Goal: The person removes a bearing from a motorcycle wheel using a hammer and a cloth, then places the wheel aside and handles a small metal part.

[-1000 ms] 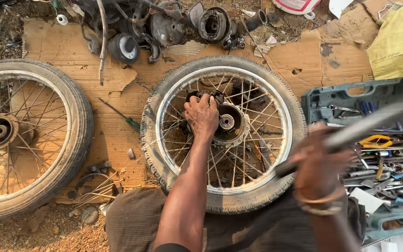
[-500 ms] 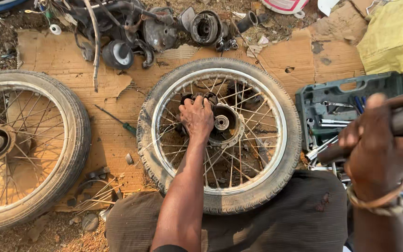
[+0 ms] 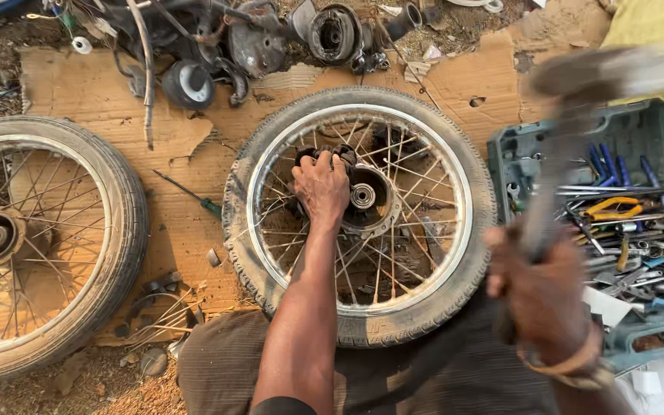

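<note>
Spoked wheel (image 3: 363,215) flat on cardboard sheet (image 3: 194,146), two hands at work over it.

Item: tyre-fitted wire wheel lying on its side at centre of the cardboard, its hub (image 3: 363,196) uppermost. Left hand (image 3: 320,188) rests palm down on the hub's left side, fingers curled over a dark part there (what exactly it grips cannot be told). Right hand (image 3: 539,296), badly blurred, is closed round the handle of a hammer (image 3: 578,100), head raised above the wheel's right edge and over the tool case (image 3: 632,230). Case is open, just right of the wheel, filled with wrenches and pliers. Second spoked wheel (image 3: 36,246) lies well to the left; a green-handled screwdriver (image 3: 190,194) sits between the two. Engine parts (image 3: 255,38) are heaped along the cardboard's top edge.
</note>
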Action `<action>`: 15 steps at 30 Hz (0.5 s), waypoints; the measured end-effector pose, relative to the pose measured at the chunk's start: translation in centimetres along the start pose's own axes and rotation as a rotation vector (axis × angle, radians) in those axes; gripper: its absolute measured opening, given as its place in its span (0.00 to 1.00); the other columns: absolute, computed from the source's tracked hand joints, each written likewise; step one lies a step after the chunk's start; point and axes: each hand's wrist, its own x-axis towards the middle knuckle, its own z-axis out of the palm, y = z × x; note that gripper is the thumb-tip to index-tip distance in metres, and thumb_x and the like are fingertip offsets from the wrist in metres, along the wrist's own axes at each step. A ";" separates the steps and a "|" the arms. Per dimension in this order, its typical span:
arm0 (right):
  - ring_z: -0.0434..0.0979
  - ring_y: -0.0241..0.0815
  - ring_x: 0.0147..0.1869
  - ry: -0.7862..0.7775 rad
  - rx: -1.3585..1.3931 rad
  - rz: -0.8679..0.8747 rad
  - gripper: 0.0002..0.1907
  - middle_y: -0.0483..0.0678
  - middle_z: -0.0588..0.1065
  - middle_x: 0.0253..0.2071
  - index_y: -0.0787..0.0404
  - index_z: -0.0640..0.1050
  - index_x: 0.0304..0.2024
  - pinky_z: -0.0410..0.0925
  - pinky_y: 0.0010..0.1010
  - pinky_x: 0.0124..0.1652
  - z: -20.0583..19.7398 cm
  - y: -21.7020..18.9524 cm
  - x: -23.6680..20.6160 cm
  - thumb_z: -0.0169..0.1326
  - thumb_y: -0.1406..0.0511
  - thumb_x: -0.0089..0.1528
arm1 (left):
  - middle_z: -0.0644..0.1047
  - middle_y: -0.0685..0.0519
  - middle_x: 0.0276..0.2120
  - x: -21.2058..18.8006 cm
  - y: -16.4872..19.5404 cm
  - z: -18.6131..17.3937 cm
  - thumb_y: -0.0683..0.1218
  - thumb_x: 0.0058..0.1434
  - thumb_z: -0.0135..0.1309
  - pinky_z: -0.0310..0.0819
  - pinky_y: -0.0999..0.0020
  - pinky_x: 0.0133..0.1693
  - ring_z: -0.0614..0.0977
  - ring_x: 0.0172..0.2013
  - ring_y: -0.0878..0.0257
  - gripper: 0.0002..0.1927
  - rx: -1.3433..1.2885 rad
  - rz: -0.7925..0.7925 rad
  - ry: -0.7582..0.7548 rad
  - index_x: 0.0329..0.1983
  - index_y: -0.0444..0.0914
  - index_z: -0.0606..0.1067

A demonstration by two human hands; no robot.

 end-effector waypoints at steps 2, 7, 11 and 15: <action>0.69 0.32 0.21 0.074 0.082 -0.377 0.08 0.43 0.69 0.23 0.59 0.71 0.43 0.65 0.25 0.22 -1.7 -4.5 -0.7 0.57 0.64 0.72 | 0.72 0.41 0.40 -0.1 -0.1 0.2 0.53 0.66 0.51 0.68 0.41 0.41 0.73 0.42 0.42 0.14 -0.014 0.000 0.008 0.43 0.39 0.78; 0.72 0.35 0.22 0.421 0.331 -0.519 0.08 0.48 0.74 0.31 0.64 0.72 0.44 0.70 0.28 0.24 4.2 -6.7 -0.3 0.58 0.68 0.76 | 0.72 0.41 0.42 0.0 -0.1 0.5 0.53 0.67 0.51 0.69 0.42 0.43 0.73 0.43 0.42 0.13 -0.003 -0.039 -0.056 0.40 0.40 0.78; 0.63 0.35 0.18 -0.338 0.161 0.646 0.17 0.45 0.67 0.22 0.64 0.66 0.43 0.64 0.27 0.17 8.8 1.4 -2.9 0.59 0.63 0.62 | 0.71 0.41 0.41 0.3 0.3 0.2 0.53 0.65 0.51 0.69 0.41 0.42 0.73 0.44 0.42 0.12 0.032 -0.037 -0.029 0.41 0.40 0.78; 0.58 0.32 0.16 -0.285 0.259 0.510 0.14 0.40 0.62 0.19 0.61 0.67 0.38 0.56 0.25 0.15 2.4 6.5 -2.1 0.60 0.65 0.61 | 0.71 0.42 0.43 0.4 0.6 -0.1 0.55 0.68 0.48 0.67 0.41 0.46 0.72 0.47 0.43 0.15 0.087 -0.079 -0.142 0.44 0.41 0.77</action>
